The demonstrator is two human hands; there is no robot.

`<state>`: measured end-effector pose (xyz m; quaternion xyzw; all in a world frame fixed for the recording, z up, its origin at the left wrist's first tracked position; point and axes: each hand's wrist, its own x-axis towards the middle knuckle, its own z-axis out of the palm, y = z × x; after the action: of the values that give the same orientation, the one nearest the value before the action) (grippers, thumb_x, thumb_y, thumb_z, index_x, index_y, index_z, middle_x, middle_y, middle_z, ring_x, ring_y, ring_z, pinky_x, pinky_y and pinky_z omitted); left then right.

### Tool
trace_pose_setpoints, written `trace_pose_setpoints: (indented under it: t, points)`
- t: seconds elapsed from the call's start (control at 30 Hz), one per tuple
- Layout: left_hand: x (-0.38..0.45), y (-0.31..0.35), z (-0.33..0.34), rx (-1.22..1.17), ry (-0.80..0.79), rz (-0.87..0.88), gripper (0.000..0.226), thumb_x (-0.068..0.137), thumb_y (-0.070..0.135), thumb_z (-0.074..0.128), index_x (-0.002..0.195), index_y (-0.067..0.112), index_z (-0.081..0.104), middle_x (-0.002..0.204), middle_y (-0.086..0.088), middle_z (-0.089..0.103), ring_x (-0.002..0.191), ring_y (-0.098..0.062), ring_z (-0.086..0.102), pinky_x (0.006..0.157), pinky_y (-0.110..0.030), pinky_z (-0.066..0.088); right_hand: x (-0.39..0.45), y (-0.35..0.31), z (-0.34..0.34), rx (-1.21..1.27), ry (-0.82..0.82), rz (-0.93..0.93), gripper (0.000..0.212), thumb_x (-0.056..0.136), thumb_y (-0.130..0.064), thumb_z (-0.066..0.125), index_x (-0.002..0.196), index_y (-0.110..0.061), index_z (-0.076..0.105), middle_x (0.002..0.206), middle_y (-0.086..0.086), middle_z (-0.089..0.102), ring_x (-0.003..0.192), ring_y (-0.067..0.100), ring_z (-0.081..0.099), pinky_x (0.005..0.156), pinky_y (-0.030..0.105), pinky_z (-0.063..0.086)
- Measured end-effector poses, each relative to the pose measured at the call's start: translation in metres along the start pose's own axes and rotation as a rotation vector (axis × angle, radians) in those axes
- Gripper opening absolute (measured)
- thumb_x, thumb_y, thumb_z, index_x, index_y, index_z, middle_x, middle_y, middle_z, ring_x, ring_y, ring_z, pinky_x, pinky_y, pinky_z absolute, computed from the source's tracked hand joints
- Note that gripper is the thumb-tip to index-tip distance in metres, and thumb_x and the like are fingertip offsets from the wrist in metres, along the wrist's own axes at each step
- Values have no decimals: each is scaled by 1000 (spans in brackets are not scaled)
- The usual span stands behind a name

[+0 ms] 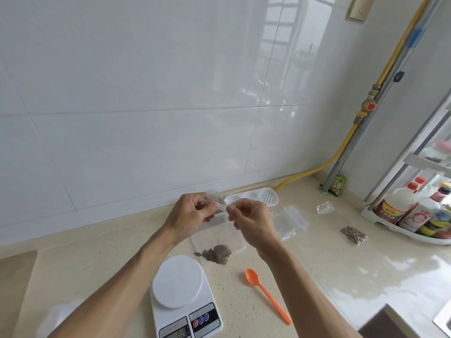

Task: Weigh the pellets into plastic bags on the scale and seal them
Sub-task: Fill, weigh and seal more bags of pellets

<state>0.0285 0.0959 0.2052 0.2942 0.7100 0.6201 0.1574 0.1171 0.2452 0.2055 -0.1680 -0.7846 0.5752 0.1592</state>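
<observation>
Both hands up over the tabletop [329,252], close together, fingers curled. Left hand [189,212] pinching the top edge of a small clear bag [216,202] between thumb and fingertips; right hand [251,219] pinching the same edge just beside it, thumb and forefinger closed tight on the plastic. Grip of each hand clamped on the bag, no gap showing between finger and thumb. Bag held off the tabletop between the two grips, contents hard to make out behind the fingers.

Directly below the hands: a clear tray [219,242] with a small heap of grey-brown pellets [218,253] in its near corner. Nearer still, below the left wrist, a white scale [180,284], round platform bare, display lit but digits too blurred to read. Below the right wrist, an orange spoon [267,295] lying flat. To the right of the right hand, a stack of empty zip bags [288,222]; further right, a filled bag of pellets [355,235] lying flat, well apart from the hands.
</observation>
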Motion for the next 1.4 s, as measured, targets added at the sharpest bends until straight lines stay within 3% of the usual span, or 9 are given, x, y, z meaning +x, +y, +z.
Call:
trace_pose_setpoints:
  t: [0.23,0.37,0.43,0.57,0.7,0.87,1.07,1.27,1.4]
  points:
    - [0,8,-4,74,28,34,21,95,10,59,76,6,68,63,-2,63,62,-14,58,63,-24,47,-1,-3,-7,-84,65,-12,23,89,-24,71,71,-9,70,69,16,68,59,14,53,62,40,49]
    - [1,12,-2,216,23,100,27,93,11,62,67,20,64,60,0,61,57,-9,54,59,-23,46,1,-14,-12,-205,-35,-97,8,84,-20,76,76,-20,75,69,-13,67,62,-8,59,61,9,43]
    - [2,13,3,264,19,115,33,92,13,64,63,30,62,59,7,61,56,-7,54,58,-25,47,5,-18,-10,-314,-53,-147,6,85,-21,74,79,-22,76,74,-17,69,70,-12,61,64,6,44]
    - [5,16,6,383,7,131,30,92,20,64,65,32,61,58,18,60,55,-1,52,58,-23,46,8,-16,-11,-414,-48,-203,10,87,-20,70,79,-22,75,73,-11,69,70,4,62,64,19,47]
    - [7,16,8,431,16,153,28,93,21,62,66,32,60,61,13,62,58,-5,55,60,-28,48,9,-12,-11,-374,-39,-182,12,88,-21,70,76,-24,70,70,-10,67,66,2,60,63,18,47]
    - [13,16,5,181,101,59,19,97,13,56,79,7,62,61,3,65,58,-6,61,57,-21,50,10,2,-35,-118,-29,-62,16,90,-24,70,77,-15,70,73,6,68,68,12,58,69,31,48]
    - [28,13,19,87,-101,-57,15,93,10,61,85,-1,66,67,-4,61,61,-15,61,62,-29,53,15,18,-55,-135,0,-55,20,90,-19,70,71,-15,69,69,7,67,66,12,57,69,41,51]
    - [52,7,62,59,-91,-29,17,91,7,63,76,-2,64,62,-3,52,54,-12,51,55,-25,47,24,38,-88,113,-45,20,23,89,-23,71,82,-1,71,71,5,70,66,13,60,68,29,50]
    - [72,-2,103,95,-135,-54,13,91,10,64,80,3,67,61,2,56,54,-13,56,57,-28,51,38,57,-113,40,-29,22,19,90,-21,70,83,-4,74,68,4,69,63,17,58,63,34,48]
